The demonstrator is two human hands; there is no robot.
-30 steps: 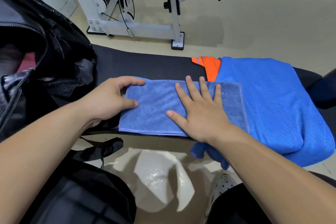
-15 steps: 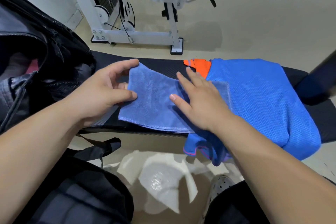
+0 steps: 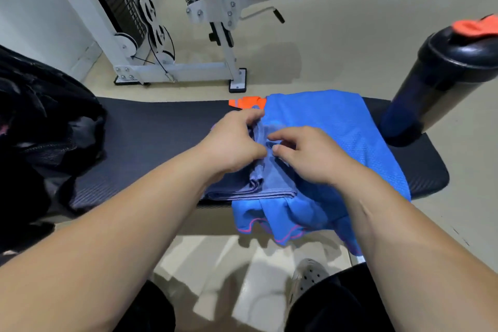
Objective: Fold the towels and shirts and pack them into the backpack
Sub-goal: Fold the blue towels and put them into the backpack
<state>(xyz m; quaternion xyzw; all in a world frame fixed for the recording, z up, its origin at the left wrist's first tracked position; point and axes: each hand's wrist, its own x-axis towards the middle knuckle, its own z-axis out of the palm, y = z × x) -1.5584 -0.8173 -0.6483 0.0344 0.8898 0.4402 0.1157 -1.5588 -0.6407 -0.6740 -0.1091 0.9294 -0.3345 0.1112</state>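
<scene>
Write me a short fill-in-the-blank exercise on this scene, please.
1. The left hand and the right hand both pinch the grey-blue ____.
2. It lies partly on a bright blue ____.
3. The black bottle standing on the bench has an ____ cap.
4. At the bench's left end sits a black ____.
Missing: towel; shirt; orange; backpack.
</scene>
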